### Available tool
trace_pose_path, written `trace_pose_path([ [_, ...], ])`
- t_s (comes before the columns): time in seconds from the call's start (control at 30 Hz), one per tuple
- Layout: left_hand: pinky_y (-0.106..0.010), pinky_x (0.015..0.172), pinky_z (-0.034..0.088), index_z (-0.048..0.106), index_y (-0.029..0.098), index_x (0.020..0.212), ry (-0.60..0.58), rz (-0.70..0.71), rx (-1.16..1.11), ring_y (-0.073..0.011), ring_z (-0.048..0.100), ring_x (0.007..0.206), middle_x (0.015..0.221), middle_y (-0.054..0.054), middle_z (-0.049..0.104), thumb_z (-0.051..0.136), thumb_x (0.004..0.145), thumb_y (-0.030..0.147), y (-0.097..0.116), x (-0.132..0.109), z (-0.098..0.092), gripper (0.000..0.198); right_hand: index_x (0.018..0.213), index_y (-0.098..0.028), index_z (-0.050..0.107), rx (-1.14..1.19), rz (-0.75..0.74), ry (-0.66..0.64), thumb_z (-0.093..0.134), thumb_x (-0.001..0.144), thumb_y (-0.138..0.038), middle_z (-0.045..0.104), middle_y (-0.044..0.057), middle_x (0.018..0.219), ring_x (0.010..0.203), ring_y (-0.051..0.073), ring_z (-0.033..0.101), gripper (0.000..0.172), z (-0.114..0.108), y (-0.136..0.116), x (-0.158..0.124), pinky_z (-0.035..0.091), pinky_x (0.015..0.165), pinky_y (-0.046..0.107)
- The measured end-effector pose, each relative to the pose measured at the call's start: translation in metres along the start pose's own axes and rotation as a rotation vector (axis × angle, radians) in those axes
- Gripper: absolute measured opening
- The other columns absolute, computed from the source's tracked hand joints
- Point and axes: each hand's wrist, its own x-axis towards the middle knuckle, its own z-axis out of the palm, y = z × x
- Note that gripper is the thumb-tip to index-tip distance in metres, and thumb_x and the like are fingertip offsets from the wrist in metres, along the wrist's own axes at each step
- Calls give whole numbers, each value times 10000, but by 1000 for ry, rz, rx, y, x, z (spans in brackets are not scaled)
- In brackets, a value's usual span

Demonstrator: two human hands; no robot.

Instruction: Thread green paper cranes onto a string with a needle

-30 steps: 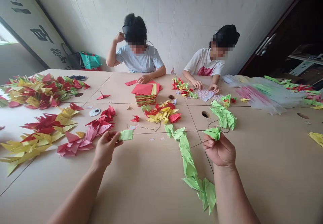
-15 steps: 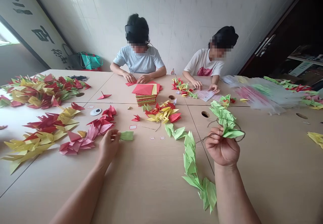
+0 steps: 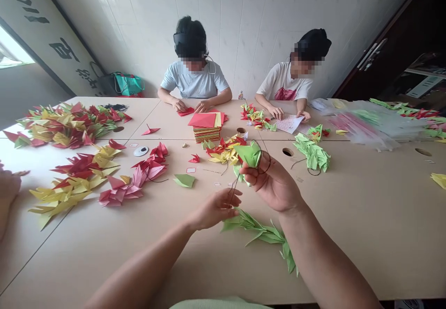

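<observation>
My right hand pinches a green folded paper crane above the middle of the table, with a loop of dark cord around its fingers. My left hand is lower and to the left, its fingers curled on the cord that runs down from the crane. Below both hands lies a chain of green folded papers, partly hidden by my right forearm. A loose green folded paper rests on the table to the left.
Red and yellow paper sheets are stacked ahead. Folded cranes pile up at left, near pink ones. Two people sit opposite, one folding red paper, one handling a printed sheet. Another person's hand shows at the left edge.
My left hand has let go of the green folded paper and moved right to the cord. My right hand has come left with a green crane, and the green chain has shifted.
</observation>
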Motion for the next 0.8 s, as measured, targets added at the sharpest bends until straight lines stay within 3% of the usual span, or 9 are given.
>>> trace_pose_path([
  [0.07, -329, 751, 507, 677, 182, 996, -17, -65, -57, -197, 658, 843, 896, -72, 708, 748, 742, 405, -4, -2, -3, 345, 735, -229, 655, -73, -8, 97, 859, 604, -420, 742, -27, 765, 731, 128, 723, 309, -11, -2, -1, 580, 633, 172],
  [0.17, -316, 767, 479, 685, 163, 893, 44, -131, -143, -176, 641, 797, 814, -55, 704, 707, 783, 431, -6, -10, -13, 290, 733, -236, 647, -165, 16, 214, 864, 569, -459, 727, -28, 744, 697, 128, 705, 351, -37, -2, -11, 568, 613, 189],
  [0.3, -301, 826, 464, 672, 173, 913, 135, -199, -298, -167, 645, 810, 772, -33, 702, 691, 806, 428, -3, -25, -30, 278, 676, -230, 634, -230, 74, 310, 865, 566, -463, 704, -22, 730, 660, 122, 674, 346, -75, 5, -33, 527, 553, 186],
  [0.47, -266, 776, 489, 633, 181, 950, 202, -315, -501, -148, 644, 775, 716, -13, 661, 717, 799, 326, 0, -43, -41, 226, 782, -203, 699, -401, 196, 433, 852, 598, -457, 681, 14, 766, 664, 131, 644, 349, -112, 24, -57, 496, 550, 208],
  [0.67, -277, 748, 537, 591, 196, 1007, 335, -408, -599, -137, 641, 761, 734, 2, 608, 695, 798, 228, -9, -60, -40, 235, 779, -184, 667, -616, 226, 596, 813, 578, -593, 664, 23, 735, 693, 152, 617, 479, -137, 47, -76, 474, 603, 250],
  [0.8, -291, 772, 544, 581, 202, 1023, 443, -395, -535, -131, 625, 746, 751, 0, 614, 698, 791, 267, -12, -69, -44, 268, 789, -178, 658, -721, 220, 607, 766, 615, -640, 653, 26, 706, 674, 158, 604, 505, -141, 49, -87, 463, 585, 259],
])
